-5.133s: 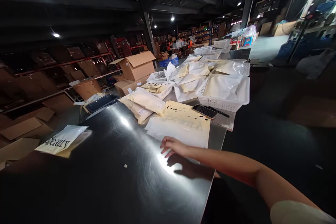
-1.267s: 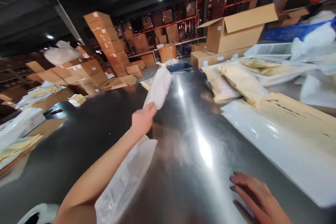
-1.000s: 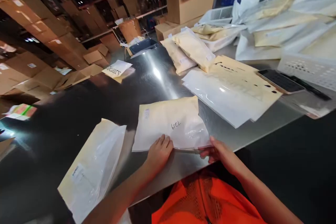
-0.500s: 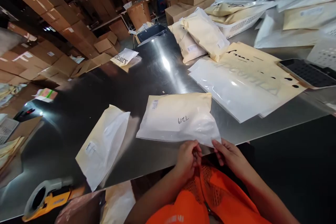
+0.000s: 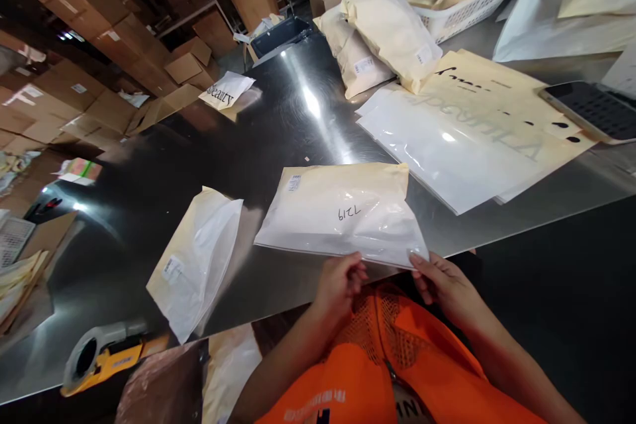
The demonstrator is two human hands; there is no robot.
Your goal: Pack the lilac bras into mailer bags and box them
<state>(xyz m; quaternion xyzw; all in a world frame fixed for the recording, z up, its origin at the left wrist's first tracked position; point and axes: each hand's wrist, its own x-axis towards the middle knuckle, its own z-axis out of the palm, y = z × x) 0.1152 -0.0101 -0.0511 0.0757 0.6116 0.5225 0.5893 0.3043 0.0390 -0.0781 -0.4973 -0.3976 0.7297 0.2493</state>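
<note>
A cream plastic bag marked "7219" lies flat on the shiny metal table, its open edge at the table's near rim. My left hand pinches that near edge at the middle. My right hand pinches the same edge at its right corner. Both hands have their fingers curled closed on the plastic. A second cream bag lies to the left, untouched.
A stack of large flat bags lies to the right, with stuffed bags behind it and a phone at far right. A yellow tape dispenser sits near left. A printed bag lies farther back. Cardboard boxes fill the floor beyond.
My left hand set the "7219" bag down in front of me; both hands came to its near edge and now pinch it, the right hand sliding out to the corner.
</note>
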